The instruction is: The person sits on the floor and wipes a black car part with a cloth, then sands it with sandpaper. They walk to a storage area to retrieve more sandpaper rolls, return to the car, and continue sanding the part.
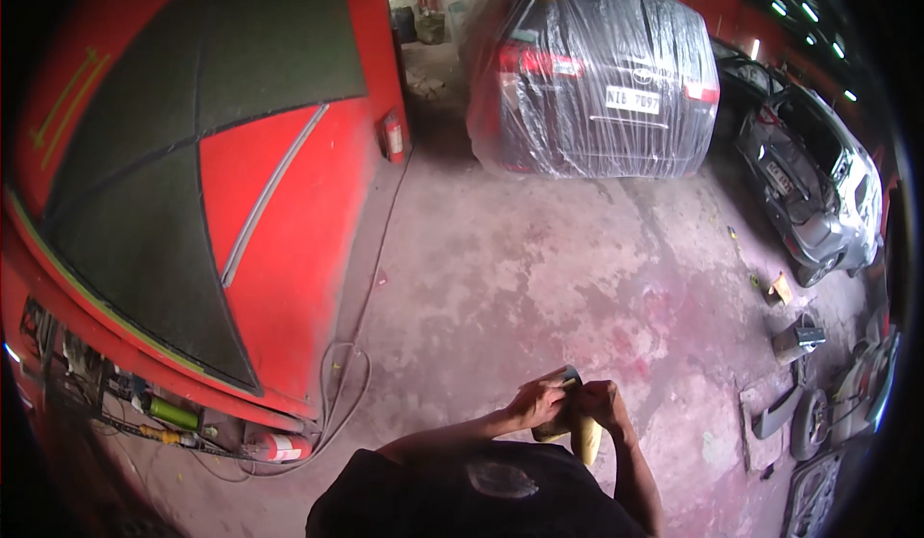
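Note:
Both my hands are together in front of my dark shirt [423, 495], at the lower middle of the view. My left hand [539, 405] has its fingers curled round a small piece with a dark grey face [566, 375], too small to name. My right hand [601, 403] is bent in close beside it, its fingers closed near the same piece; what they hold is hidden. Just below the hands shows a rounded, yellowish-tan shape [585, 442]. I cannot tell whether it is held or lies behind them.
A plastic-wrapped car [597, 86] stands ahead. On the right are a partly stripped silver car [818, 172], a metal can [799, 342] and loose car parts [813, 418]. A red wall [289, 172], fire extinguishers [394, 139] and a looped hose [366, 374] are on the left.

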`<act>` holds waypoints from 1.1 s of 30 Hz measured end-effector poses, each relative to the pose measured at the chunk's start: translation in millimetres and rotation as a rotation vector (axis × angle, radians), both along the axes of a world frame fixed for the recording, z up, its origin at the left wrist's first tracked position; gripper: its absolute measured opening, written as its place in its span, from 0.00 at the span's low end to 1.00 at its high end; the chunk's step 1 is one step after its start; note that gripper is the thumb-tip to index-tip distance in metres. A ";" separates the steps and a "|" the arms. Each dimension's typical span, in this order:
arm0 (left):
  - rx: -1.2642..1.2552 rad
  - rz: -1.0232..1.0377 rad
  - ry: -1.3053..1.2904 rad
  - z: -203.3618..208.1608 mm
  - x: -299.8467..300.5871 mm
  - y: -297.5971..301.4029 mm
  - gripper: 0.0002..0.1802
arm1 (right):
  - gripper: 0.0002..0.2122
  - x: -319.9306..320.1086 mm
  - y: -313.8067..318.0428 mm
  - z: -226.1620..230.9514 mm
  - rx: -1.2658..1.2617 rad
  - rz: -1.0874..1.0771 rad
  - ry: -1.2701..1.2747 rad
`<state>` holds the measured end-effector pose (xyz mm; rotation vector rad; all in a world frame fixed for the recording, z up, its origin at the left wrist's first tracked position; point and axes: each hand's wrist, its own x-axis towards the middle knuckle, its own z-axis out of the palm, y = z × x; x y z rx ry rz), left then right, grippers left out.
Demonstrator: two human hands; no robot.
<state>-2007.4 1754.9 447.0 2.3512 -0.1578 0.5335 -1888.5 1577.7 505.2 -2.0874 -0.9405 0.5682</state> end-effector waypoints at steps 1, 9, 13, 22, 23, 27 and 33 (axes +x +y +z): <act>-0.029 0.015 0.088 1.4 2.3 4.4 0.07 | 0.10 4.3 2.7 -4.7 -0.003 -0.029 0.027; -0.305 0.136 0.113 4.4 23.3 36.7 0.06 | 0.13 7.1 15.9 14.6 0.002 0.015 -0.038; -0.461 0.069 0.245 29.4 30.5 52.0 0.07 | 0.13 22.6 6.4 4.8 -0.047 -0.022 -0.186; -0.271 -0.110 0.228 -27.5 30.0 55.3 0.09 | 0.09 36.9 -8.2 47.2 -0.125 -0.140 -0.046; -0.280 -0.120 0.219 -23.1 33.0 52.5 0.09 | 0.09 39.8 -14.1 45.5 -0.116 -0.083 -0.059; -0.352 -0.181 0.261 16.4 34.4 43.1 0.11 | 0.07 44.9 -31.5 47.6 -0.153 0.046 -0.086; -0.451 -0.227 0.213 -8.7 36.4 47.9 0.08 | 0.03 52.2 -34.7 34.3 -0.087 0.189 -0.390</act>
